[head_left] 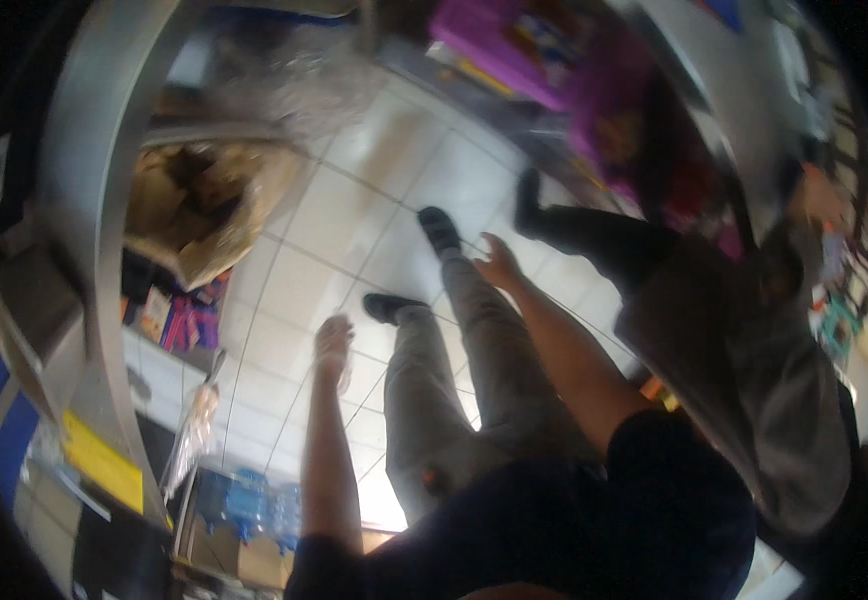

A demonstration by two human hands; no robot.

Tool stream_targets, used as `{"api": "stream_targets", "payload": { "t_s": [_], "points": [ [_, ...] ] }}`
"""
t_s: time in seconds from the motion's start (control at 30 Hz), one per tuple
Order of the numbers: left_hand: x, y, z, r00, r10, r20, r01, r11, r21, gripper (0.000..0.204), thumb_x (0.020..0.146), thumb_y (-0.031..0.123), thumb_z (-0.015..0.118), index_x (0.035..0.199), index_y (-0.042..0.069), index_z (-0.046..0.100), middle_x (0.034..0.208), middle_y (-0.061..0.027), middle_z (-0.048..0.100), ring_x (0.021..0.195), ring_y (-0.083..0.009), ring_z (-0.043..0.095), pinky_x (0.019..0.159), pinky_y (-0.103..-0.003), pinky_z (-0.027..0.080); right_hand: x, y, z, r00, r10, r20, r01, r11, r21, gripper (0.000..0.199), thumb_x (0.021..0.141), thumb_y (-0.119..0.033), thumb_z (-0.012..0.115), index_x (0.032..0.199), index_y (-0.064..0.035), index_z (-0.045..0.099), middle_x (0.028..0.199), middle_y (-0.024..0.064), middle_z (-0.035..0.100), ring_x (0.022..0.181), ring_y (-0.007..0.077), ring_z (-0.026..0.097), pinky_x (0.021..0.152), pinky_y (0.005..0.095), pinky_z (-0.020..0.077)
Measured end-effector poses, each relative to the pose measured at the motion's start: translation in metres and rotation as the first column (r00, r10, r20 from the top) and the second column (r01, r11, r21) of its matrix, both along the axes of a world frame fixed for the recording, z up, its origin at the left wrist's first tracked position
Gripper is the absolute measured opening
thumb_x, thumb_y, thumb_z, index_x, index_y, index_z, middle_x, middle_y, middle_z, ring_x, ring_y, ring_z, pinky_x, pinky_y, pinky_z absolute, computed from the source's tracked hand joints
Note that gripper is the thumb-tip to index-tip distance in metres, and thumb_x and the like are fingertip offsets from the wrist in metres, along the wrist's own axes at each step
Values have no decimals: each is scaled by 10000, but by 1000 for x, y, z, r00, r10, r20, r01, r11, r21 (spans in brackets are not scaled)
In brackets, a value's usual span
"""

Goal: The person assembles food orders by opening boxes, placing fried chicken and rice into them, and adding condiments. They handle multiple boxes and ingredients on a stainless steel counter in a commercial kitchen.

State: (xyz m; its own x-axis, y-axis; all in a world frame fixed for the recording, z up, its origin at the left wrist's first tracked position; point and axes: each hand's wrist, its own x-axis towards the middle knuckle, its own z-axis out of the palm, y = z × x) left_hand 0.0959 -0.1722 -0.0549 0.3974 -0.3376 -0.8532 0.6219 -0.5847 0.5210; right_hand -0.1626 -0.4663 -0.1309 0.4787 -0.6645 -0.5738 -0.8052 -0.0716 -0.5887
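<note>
Indoors, pale tiled floor [329, 225].
Brown bag [209, 255] holds dark stuff [206, 195]; right hand [499, 266] spread, left hand [332, 342] blurred, grip unclear.

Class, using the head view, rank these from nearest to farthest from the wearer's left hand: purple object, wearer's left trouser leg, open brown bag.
1. Left trouser leg, just right of the left hand.
2. Open brown bag, up and to the left.
3. Purple object, farther up and to the right, near the top edge.
</note>
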Motion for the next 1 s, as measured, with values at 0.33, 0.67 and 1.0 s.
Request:
{"api": "stream_targets", "payload": {
  "t_s": [0.33,0.67,1.0],
  "points": [
    [12,-123,31,932,278,-232,-265,960,87,395,936,404,527,1092,43,562,968,-79,618,810,-168,588,749,-313,479,91,34,38,947,-187,262,119,960,255,845,851,-312,648,1450,-18,129,1494,239,136,1329,376,326,1085,426,302],
    [-46,-76,3,935,28,-354,-38,999,-21,376,943,387,478,1044,42,590,950,-97,621,863,-220,602,760,-325,475,147,153,114,848,-42,528,-141,943,300,932,918,-175,515,1400,-45,-272,1532,190,-66,1363,327,277,1131,515,92],
    [-78,19,13,889,-456,36,456,890,14,367,926,355,475,1057,36,599,978,-121,629,932,-248,599,823,-354,458,131,252,153,820,-220,528,-132,826,548,944,910,-282,568,1441,-28,-170,1525,189,-140,1401,281,147,1134,427,178]
  ]
}}
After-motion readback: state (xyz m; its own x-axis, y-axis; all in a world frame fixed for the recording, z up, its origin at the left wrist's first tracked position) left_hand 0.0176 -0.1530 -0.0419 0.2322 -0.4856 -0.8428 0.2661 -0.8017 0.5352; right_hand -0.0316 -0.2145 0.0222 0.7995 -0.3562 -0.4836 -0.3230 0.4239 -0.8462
